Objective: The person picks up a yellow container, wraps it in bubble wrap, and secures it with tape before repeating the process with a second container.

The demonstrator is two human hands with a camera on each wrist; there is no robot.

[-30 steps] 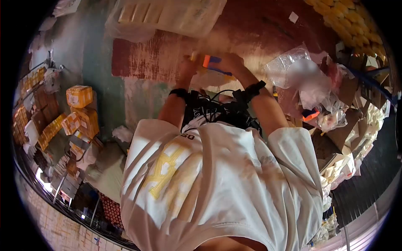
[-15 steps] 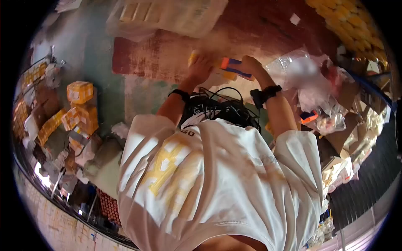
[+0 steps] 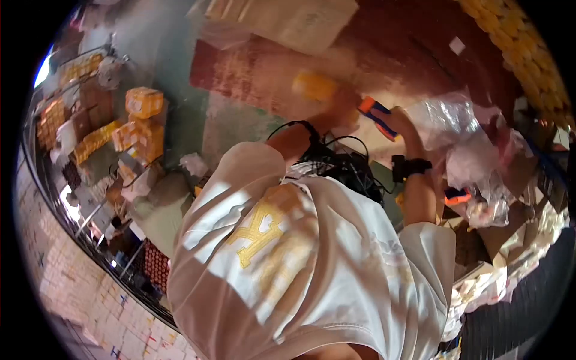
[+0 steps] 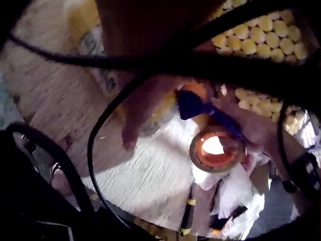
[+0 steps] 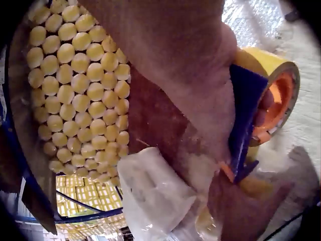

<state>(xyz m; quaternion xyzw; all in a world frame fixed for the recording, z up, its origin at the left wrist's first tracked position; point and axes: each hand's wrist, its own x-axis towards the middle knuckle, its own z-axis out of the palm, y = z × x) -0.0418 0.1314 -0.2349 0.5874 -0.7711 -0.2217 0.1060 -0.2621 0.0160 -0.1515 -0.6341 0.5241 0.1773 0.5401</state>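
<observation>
My right hand (image 3: 407, 126) grips a blue and orange tape dispenser (image 3: 378, 117). In the right wrist view, a yellow tape roll (image 5: 273, 63) with an orange hub sits on it, beside the fingers. The left hand (image 3: 342, 109), blurred by motion, holds a yellow-taped package (image 3: 315, 86) over the worktop, to the left of the dispenser. Printed white patches show on that package (image 4: 93, 42) in the left wrist view, where the hand and dark cables cover much of it. The dispenser's blue end comes close to the left hand in the right wrist view.
Clear plastic bags (image 3: 450, 117) and another orange and black tool (image 3: 457, 196) lie on the right. A large wrapped bundle (image 3: 288, 24) lies at the far side. Yellow-taped boxes (image 3: 144, 102) are stacked at left; many round yellow pieces (image 5: 80, 75) stand in rows. Black cables (image 3: 354, 162) hang near my waist.
My right hand has moved right with the tape dispenser, away from the left hand. The left hand has shifted right, and more of the yellow package shows. The head view has turned slightly.
</observation>
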